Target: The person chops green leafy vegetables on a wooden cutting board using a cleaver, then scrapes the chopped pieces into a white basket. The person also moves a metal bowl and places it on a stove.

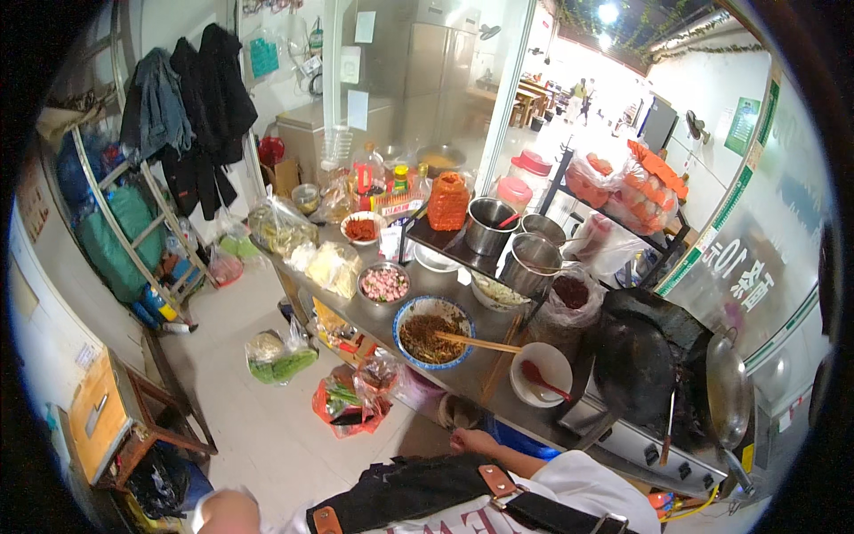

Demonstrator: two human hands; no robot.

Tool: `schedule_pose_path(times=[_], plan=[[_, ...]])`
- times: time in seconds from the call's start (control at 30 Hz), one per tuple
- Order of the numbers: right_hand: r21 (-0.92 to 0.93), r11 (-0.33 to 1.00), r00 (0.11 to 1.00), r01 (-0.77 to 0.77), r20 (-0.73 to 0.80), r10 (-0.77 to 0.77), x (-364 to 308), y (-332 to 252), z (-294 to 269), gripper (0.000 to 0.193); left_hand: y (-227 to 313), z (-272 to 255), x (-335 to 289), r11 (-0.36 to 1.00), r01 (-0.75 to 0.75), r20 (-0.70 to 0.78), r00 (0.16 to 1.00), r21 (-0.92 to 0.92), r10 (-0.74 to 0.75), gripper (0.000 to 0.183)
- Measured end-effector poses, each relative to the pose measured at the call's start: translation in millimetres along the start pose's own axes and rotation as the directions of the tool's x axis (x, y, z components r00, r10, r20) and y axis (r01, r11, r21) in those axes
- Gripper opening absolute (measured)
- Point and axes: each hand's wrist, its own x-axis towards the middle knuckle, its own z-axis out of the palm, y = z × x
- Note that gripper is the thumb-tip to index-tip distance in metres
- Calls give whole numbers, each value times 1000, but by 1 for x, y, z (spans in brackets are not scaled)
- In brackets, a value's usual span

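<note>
My right hand [466, 441] is low in front of the counter's near edge, with the fingers curled in. Whether anything is inside it is hidden. Of my left arm only a piece of bare skin [229, 513] shows at the bottom; that hand is out of sight. Nearest to my right hand on the counter is a blue-rimmed bowl [469, 352] of brown shredded food. Long wooden chopsticks [485, 343] lean in it. To its right, a white bowl [553, 363] holds a red spoon [550, 384]. A metal bowl [384, 301] of chopped pink meat sits behind.
A black wok [633, 363] stands on the stove at right, a steel pan [728, 392] beside it. Steel pots [492, 222] and a red-filled jar [448, 201] crowd the back. Bagged vegetables [350, 400] lie on the floor; a wooden stool [111, 414] stands left.
</note>
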Motion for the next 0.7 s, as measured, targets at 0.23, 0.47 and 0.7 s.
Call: schedule_pose_path(times=[0.23, 0.47, 0.7], plan=[[123, 987, 994, 104, -33, -101, -4, 58, 15, 26, 55, 0, -199, 363, 877, 361, 242, 316, -900, 43], [114, 962, 969, 248, -31, -246, 11, 65, 17, 28, 154, -78, -332, 165, 600, 492, -434, 783, -755, 36], [4, 988, 987, 156, 50, -156, 25, 20, -24, 32, 273, -214, -418, -154, 64, 19, -960, 986, -279, 24]])
